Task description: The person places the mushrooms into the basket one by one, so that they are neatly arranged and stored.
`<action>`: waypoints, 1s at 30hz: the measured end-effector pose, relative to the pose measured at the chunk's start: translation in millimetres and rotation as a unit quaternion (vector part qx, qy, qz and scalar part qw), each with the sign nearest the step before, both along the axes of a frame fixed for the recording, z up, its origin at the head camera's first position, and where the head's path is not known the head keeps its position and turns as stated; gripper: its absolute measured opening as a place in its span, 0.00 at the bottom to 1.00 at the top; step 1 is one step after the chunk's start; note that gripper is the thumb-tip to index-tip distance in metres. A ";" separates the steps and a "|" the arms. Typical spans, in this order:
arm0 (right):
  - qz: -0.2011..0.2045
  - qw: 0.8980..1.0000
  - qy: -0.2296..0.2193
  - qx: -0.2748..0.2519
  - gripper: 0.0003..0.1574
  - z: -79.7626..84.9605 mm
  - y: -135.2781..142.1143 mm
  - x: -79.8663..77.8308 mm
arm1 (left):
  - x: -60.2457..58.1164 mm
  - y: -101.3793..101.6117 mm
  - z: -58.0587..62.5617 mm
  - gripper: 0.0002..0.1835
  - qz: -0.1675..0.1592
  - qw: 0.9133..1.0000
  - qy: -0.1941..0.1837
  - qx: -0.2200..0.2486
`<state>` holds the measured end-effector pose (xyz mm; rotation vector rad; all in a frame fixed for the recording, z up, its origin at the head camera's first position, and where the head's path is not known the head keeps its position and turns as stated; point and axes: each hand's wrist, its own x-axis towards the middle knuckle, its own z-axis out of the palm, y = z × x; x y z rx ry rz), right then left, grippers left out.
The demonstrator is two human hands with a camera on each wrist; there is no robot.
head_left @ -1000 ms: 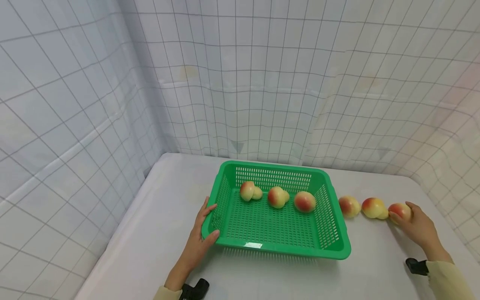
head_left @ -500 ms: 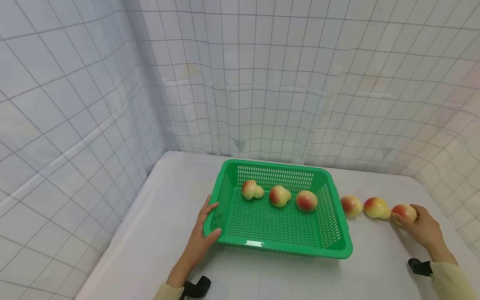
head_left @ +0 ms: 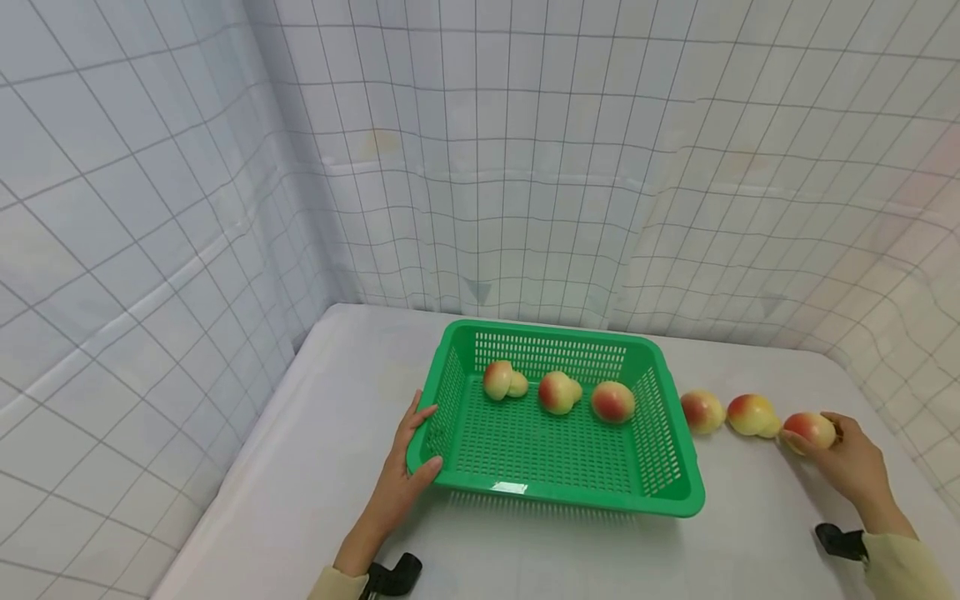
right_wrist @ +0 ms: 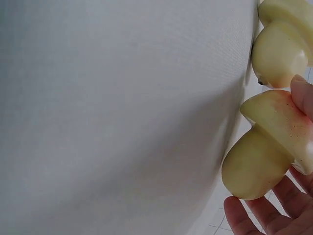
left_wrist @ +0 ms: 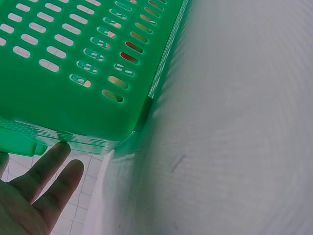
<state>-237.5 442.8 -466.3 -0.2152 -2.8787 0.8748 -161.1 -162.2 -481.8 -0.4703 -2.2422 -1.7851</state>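
Note:
A green plastic basket (head_left: pixel 555 496) with slotted walls stands mid-table in the head view. Three red-and-yellow toy mushrooms lie in a row inside it, the leftmost mushroom (head_left: pixel 498 380) with its stem to the right. My left hand (head_left: pixel 397 487) touches the basket's near left corner, thumb on the front rim, fingers spread along the left side. In the left wrist view two straight fingers (left_wrist: pixel 61 191) reach beneath the basket's corner. My right hand (head_left: pixel 855 462) holds the end toy mushroom (head_left: pixel 810 430) of an outside row. In the right wrist view, thumb on cap, fingers beside stem.
Two more toy mushrooms, a redder one (head_left: pixel 702 412) right beside the basket and a yellower one (head_left: pixel 752 415), lie between the basket and my right hand. White cloth covers the table (head_left: pixel 300 467). Gridded white curtains (head_left: pixel 540 192) hang behind and at both sides.
My right hand and the mushroom in it have shifted slightly to the right, away from its neighbour. The left hand and the basket keep their places.

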 end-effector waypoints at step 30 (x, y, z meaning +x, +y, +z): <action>-0.008 0.995 0.097 -0.032 0.50 17.7 -38.7 18.5 | 1.0 -1.0 1.8 0.33 -0.003 1.000 0.005 -0.006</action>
